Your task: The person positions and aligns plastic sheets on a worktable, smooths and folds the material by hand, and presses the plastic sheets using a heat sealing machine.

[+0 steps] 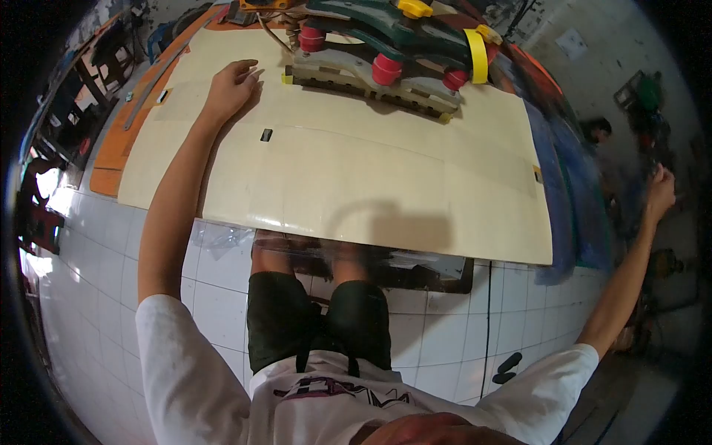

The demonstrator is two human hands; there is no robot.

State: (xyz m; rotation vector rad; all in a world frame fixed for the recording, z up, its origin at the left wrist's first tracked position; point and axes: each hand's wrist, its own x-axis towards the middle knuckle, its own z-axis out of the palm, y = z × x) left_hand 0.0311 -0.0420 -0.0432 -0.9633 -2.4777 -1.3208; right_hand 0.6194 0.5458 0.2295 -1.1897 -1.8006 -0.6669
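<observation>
A large cream sheet (348, 170) covers most of the work table in front of me, with small dark rectangular marks on it. My left hand (233, 89) rests on the sheet's upper left part, fingers stretched loosely to the right and holding nothing. Just right of that hand stands a dark green machine (360, 41) with red knobs (386, 69), a yellow band (477, 56) and a long slotted bar (371, 93) low over the sheet. Far out to the right, beyond the table, my right hand (660, 191) is raised with its fingers closed. Whatever it grips, if anything, is too small to see.
The orange table edge (106, 182) shows at left with a metal strip (159, 78) along it. Blue plastic sheeting (556, 185) hangs at the right. Another person (595, 130) is at the far right. White floor tiles (215, 311) lie below.
</observation>
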